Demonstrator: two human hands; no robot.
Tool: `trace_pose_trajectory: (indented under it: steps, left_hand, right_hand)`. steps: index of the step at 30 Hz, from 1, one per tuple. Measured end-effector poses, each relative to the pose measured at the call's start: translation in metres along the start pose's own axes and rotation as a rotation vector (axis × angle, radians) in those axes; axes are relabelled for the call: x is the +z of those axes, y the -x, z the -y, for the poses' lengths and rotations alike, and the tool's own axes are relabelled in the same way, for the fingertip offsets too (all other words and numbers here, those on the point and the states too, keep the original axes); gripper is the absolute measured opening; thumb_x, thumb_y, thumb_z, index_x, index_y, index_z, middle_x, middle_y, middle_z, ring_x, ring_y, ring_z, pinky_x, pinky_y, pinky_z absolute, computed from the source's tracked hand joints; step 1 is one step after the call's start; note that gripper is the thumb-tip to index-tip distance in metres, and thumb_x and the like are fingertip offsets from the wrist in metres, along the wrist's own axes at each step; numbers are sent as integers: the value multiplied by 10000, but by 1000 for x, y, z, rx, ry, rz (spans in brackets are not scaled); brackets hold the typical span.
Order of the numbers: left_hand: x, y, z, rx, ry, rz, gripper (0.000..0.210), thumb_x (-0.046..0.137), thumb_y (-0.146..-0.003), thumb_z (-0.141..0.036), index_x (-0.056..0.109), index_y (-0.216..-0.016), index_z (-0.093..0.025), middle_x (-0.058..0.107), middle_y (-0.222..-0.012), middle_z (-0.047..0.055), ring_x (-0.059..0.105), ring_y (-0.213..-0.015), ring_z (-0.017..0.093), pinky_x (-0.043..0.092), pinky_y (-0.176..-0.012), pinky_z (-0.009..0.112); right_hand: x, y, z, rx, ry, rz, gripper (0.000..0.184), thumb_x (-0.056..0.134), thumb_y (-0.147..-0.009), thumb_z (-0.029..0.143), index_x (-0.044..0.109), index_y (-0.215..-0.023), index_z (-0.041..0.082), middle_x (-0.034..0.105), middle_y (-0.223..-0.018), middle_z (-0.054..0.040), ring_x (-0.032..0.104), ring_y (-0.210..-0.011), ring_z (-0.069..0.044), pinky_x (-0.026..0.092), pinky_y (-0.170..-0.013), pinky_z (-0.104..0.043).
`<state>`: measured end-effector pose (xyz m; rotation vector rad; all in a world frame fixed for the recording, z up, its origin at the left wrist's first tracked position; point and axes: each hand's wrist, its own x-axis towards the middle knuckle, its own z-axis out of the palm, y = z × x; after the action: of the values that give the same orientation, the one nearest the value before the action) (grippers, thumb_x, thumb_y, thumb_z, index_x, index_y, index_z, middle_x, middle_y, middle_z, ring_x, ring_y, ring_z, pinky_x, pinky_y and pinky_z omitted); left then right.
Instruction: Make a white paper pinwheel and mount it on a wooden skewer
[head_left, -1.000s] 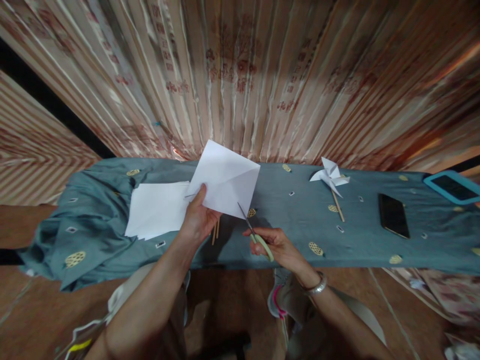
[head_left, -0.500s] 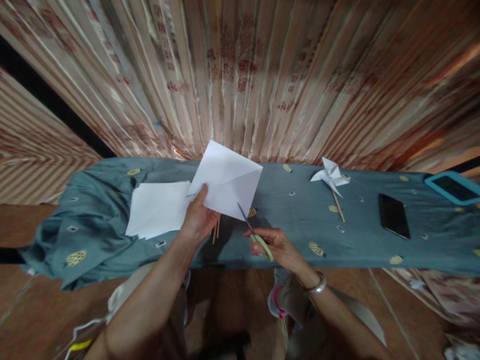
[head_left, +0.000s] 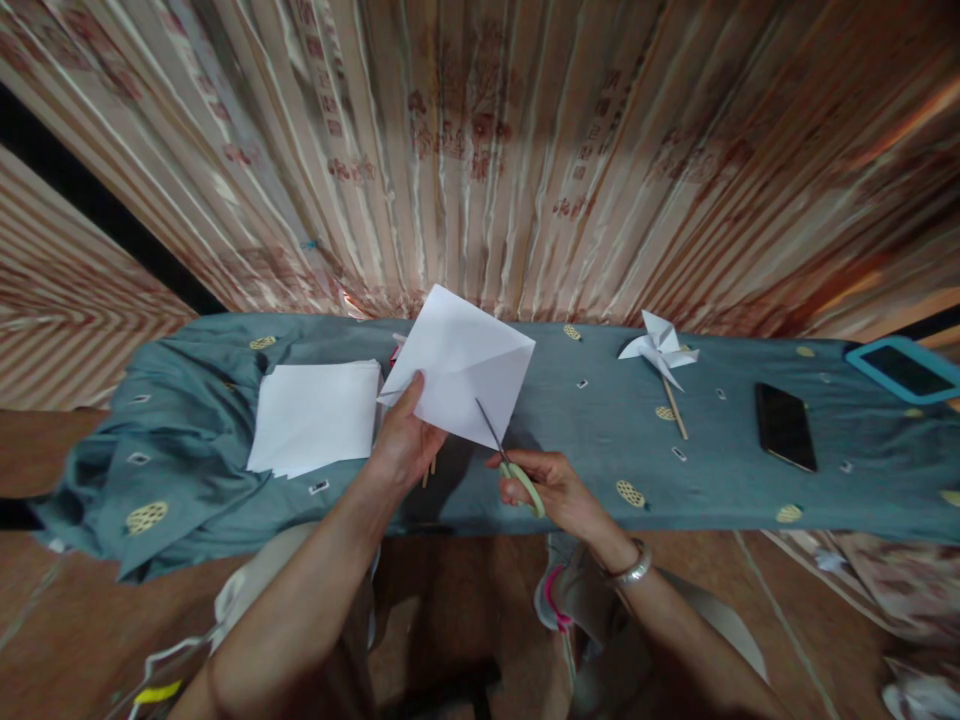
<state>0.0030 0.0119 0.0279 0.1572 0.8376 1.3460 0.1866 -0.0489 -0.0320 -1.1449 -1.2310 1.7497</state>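
1. Desk (head_left: 555, 400): cloth-covered, beneath the work.
2. White sheet (head_left: 457, 335): above desk, pinched near its left corner by left hand (head_left: 409, 440), thumb on top.
3. Right hand (head_left: 546, 484): gripping scissors, just beside sheet's near corner.
4. Scissors (head_left: 528, 484): blade over that corner; apparently cutting; next snip calls for steady paper.
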Motion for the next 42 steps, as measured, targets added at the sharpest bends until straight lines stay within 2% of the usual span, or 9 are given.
trace_pose_trajectory:
  steps: [6,11,16,22,28,34,42]
  left_hand:
    - [-4,-2,-1,-1,6,13,303,471,-973,-188,604,-1233,-107,762,-922,68,704,-744,142,571,-857,278]
    - [-1,2,4,-14,-23,4,290,459,-976,-187,618,-1189,-72,764,-903,80,710,-779,154,552,-910,288]
    - [1,7,9,-25,-54,32,283,455,-977,-196,620,-1189,-107,767,-882,65,714,-769,154,555,-919,304]
    - [0,5,8,-30,-65,5,278,470,-972,-203,624,-1177,-98,767,-918,78,721,-838,168,560,-904,289]
    - [0,6,7,-29,-71,3,264,466,-974,-198,629,-1154,-96,766,-925,77,718,-832,160,557,-914,293]
    - [-1,7,11,-47,-65,33,252,489,-960,-182,641,-1138,-88,765,-900,86,719,-793,167,554,-909,302]
    - [2,7,12,-49,-83,28,241,452,-976,-184,646,-1097,-107,756,-811,50,709,-737,150,554,-907,302]
  right_hand:
    - [3,-1,2,16,-33,-22,527,846,-586,530,732,-941,158,594,-595,40,526,-536,-78,447,-529,-217]
    - [5,-1,6,5,6,-15,528,832,-601,548,736,-939,154,617,-637,20,542,-564,-86,440,-523,-212]
    - [5,-1,9,-43,12,-22,524,831,-604,552,739,-925,149,619,-644,14,538,-581,-88,438,-530,-214]
    - [5,-3,7,-17,5,-50,524,839,-582,556,742,-896,147,601,-606,22,519,-540,-80,417,-495,-209]
    - [7,-4,7,-29,8,-57,524,829,-577,580,738,-855,145,596,-586,24,507,-514,-74,407,-487,-209]
    - [9,-4,11,-60,8,-62,473,823,-579,590,688,-699,152,600,-586,9,504,-533,-83,389,-495,-211]
    - [10,-4,13,-42,2,-88,483,836,-548,590,691,-699,154,583,-558,19,468,-503,-75,366,-477,-212]
